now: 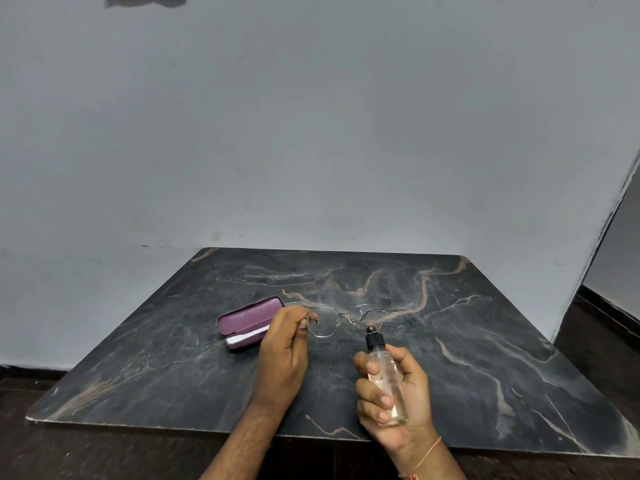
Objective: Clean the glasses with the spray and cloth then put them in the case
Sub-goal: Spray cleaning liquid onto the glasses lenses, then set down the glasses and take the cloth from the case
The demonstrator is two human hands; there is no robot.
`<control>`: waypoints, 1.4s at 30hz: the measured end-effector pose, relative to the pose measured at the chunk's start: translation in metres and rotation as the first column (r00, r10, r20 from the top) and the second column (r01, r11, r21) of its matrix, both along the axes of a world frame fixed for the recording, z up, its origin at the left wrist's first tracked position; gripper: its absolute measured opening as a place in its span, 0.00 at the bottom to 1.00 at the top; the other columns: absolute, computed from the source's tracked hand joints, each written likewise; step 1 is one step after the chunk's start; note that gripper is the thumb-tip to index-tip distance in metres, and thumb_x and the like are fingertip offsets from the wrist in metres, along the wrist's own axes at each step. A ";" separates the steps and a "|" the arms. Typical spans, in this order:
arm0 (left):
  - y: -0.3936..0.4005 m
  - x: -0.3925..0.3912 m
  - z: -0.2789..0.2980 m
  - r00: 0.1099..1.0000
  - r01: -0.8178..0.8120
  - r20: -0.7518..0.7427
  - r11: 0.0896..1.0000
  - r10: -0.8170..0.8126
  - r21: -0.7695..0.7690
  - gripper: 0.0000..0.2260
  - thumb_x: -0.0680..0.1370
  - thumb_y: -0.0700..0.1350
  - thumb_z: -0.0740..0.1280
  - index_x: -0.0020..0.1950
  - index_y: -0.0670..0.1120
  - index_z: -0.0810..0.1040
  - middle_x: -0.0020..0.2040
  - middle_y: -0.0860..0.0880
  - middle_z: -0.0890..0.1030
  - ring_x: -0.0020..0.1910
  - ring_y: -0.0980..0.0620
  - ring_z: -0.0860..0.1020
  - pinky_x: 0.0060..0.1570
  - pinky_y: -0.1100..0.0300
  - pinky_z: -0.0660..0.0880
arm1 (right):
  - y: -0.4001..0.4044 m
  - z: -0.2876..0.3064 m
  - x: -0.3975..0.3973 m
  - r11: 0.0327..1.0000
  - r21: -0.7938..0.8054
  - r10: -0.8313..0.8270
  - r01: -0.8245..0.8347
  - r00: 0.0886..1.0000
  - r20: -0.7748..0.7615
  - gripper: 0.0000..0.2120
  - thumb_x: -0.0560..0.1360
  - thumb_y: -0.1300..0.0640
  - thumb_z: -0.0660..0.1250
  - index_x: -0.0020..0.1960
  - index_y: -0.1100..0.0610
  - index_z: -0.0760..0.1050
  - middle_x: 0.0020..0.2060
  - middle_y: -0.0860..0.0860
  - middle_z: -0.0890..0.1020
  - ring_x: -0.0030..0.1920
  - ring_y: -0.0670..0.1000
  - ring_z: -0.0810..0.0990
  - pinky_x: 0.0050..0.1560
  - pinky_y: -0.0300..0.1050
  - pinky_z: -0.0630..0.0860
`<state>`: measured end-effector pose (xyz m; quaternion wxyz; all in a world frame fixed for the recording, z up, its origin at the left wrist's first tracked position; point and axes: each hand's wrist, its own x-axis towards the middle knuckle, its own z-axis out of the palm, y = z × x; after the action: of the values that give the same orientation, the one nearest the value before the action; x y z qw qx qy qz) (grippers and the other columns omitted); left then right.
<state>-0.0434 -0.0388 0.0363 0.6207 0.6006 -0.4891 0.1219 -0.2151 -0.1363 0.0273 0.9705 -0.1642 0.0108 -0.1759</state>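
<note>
**Spray stage: lenses held up to the nozzle**

The glasses (346, 320) are held above the table (485, 358) by the left hand (282, 348), whose fingers are pinched on the frame at its left end, beside the lens nearer the case. The spray bottle (382, 379) is gripped in the right hand (394, 393), with the fingers wrapped round its clear body and the black nozzle pointed up at the other lens, very close to it. Whether a finger is set on the pump top cannot be told.

The spraying step is judged to be in hand; wiping and casing are not yet done. The purple case (247, 322) lies open on the table just left of the left hand, with something white inside it, possibly the cloth.

For the next move, the pump would need to be pressed with the nozzle kept aimed at each lens in turn, after which the bottle would have to be set down so that the cloth can be taken up.
</note>
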 end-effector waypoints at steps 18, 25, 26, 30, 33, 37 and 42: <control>0.000 -0.001 0.000 1.000 0.004 -0.014 1.000 -0.004 0.023 0.11 0.87 0.39 0.62 0.58 0.54 0.80 0.54 0.54 0.83 0.56 0.53 0.82 0.57 0.69 0.74 | -0.062 0.016 -0.020 0.474 -0.682 -0.821 0.557 0.560 -0.113 0.12 0.87 0.56 0.59 0.65 0.49 0.78 0.43 0.50 0.83 0.37 0.52 0.82 0.37 0.45 0.81; -0.002 0.001 -0.002 1.000 -0.002 -0.005 0.998 0.002 0.059 0.10 0.88 0.41 0.62 0.58 0.49 0.82 0.55 0.54 0.83 0.58 0.52 0.82 0.59 0.67 0.74 | -0.113 0.008 -0.027 0.082 -0.963 -0.915 0.256 0.402 0.029 0.12 0.85 0.53 0.66 0.66 0.41 0.75 0.57 0.48 0.84 0.56 0.48 0.82 0.56 0.37 0.75; -0.002 0.001 -0.002 1.000 -0.004 0.000 0.998 0.004 0.067 0.10 0.88 0.41 0.62 0.58 0.49 0.82 0.55 0.54 0.82 0.58 0.52 0.82 0.59 0.67 0.74 | -0.114 0.009 -0.025 0.067 -0.966 -0.921 0.251 0.387 0.036 0.12 0.84 0.54 0.67 0.66 0.42 0.74 0.57 0.48 0.83 0.55 0.47 0.82 0.52 0.33 0.76; -0.003 0.001 -0.003 1.000 -0.007 0.016 0.998 0.006 0.063 0.10 0.89 0.41 0.62 0.58 0.52 0.82 0.55 0.54 0.83 0.58 0.53 0.81 0.59 0.68 0.74 | -0.121 0.006 -0.023 0.021 -0.972 -0.934 0.236 0.350 0.065 0.14 0.83 0.54 0.68 0.67 0.43 0.73 0.59 0.50 0.83 0.55 0.50 0.82 0.49 0.32 0.79; -0.001 0.000 -0.003 1.000 -0.007 0.015 0.998 0.006 0.069 0.09 0.89 0.43 0.62 0.59 0.51 0.82 0.56 0.54 0.82 0.59 0.55 0.81 0.60 0.69 0.74 | -0.129 -0.004 -0.024 -0.004 -0.984 -0.945 0.179 0.322 0.062 0.21 0.81 0.50 0.71 0.72 0.42 0.71 0.68 0.46 0.81 0.70 0.48 0.78 0.73 0.51 0.75; -0.001 -0.001 -0.002 1.000 -0.011 0.017 0.997 0.010 0.078 0.11 0.87 0.38 0.63 0.58 0.52 0.82 0.55 0.53 0.83 0.59 0.54 0.81 0.59 0.69 0.74 | -0.118 0.003 -0.032 -0.095 -0.989 -0.978 0.109 0.177 0.114 0.34 0.80 0.52 0.74 0.81 0.49 0.62 0.80 0.50 0.67 0.79 0.50 0.66 0.79 0.50 0.64; -0.001 0.000 -0.003 1.000 -0.015 0.028 0.995 0.013 0.100 0.10 0.87 0.38 0.63 0.58 0.49 0.83 0.56 0.53 0.83 0.59 0.54 0.81 0.59 0.68 0.74 | -0.094 0.010 -0.040 -0.419 -0.906 -0.908 0.064 -0.018 0.419 0.19 0.82 0.54 0.67 0.72 0.51 0.73 0.61 0.48 0.75 0.60 0.53 0.75 0.62 0.56 0.76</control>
<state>-0.0438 -0.0402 0.0336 0.5822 0.6325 -0.4989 0.1100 -0.2547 -0.2304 0.0378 0.1780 -0.6835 0.3577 -0.6109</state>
